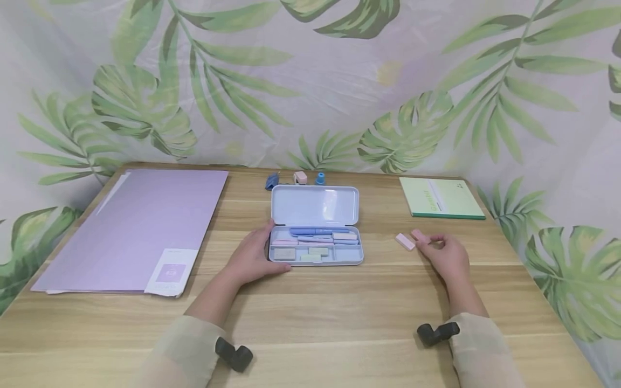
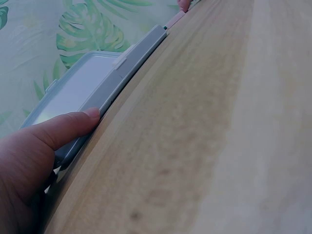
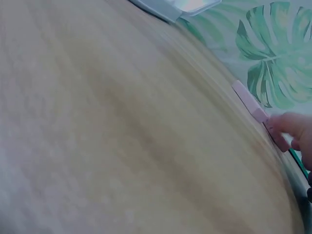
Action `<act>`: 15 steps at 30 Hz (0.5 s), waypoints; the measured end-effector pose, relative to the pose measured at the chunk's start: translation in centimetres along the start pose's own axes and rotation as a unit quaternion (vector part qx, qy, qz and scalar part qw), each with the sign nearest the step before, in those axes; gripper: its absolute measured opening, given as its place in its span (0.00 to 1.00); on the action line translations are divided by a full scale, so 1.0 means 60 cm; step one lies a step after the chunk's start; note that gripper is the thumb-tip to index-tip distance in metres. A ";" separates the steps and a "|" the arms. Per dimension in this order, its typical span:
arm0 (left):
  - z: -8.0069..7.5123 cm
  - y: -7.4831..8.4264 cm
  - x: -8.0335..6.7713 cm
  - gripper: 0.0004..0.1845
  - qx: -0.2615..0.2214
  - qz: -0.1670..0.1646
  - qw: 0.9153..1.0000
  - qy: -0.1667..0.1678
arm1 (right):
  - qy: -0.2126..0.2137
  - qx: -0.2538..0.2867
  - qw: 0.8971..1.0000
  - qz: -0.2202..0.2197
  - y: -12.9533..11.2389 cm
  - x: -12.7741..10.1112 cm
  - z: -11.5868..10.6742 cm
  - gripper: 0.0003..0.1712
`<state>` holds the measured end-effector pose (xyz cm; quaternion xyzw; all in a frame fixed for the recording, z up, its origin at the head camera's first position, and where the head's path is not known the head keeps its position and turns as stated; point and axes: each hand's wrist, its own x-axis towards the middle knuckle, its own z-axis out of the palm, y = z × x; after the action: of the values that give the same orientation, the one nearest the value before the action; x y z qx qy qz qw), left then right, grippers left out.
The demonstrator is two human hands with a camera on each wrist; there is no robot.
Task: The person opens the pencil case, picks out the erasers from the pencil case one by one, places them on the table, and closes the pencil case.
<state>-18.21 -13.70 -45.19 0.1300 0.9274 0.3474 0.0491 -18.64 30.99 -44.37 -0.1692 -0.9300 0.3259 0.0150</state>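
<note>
A light blue pencil case (image 1: 349, 255) lies with its lid raised on the table. My left hand (image 1: 252, 254) grips its left end, the thumb along the front wall and the fingers round behind the corner; the left wrist view shows the thumb (image 2: 73, 127) against the case. Inside are a blue pen (image 1: 317, 231), other pens, a grey eraser (image 1: 284, 254) and two pale green erasers (image 1: 318, 251). To the right, my right hand (image 1: 450, 260) pinches a pink eraser (image 1: 419, 236) between thumb and fingers. A lighter pink eraser (image 1: 405, 241) lies just left of it.
A large purple folder (image 1: 145, 226) covers the table's left side. At the back right lies a green notebook (image 1: 441, 198). Behind the case stand a dark blue item (image 1: 272, 181), a small pink item (image 1: 301, 177) and a small blue item (image 1: 320, 179). Leaf-patterned cloth hangs behind.
</note>
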 end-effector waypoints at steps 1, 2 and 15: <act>0.000 0.000 0.000 0.67 -0.001 -0.001 1.000 -0.001 | 0.004 0.004 1.000 -0.005 -0.004 -0.002 0.000 0.42; -0.001 -0.001 -0.001 0.67 0.000 0.000 1.000 0.000 | 0.010 0.014 1.000 -0.014 -0.010 -0.004 0.001 0.42; -0.002 0.000 -0.002 0.67 -0.002 0.001 1.000 0.000 | -0.057 0.021 0.968 -0.245 -0.139 -0.036 0.094 0.21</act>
<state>-18.14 -13.79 -45.10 0.1309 0.9264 0.3497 0.0486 -19.92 20.77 -43.53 0.0834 -0.9354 0.3407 0.0449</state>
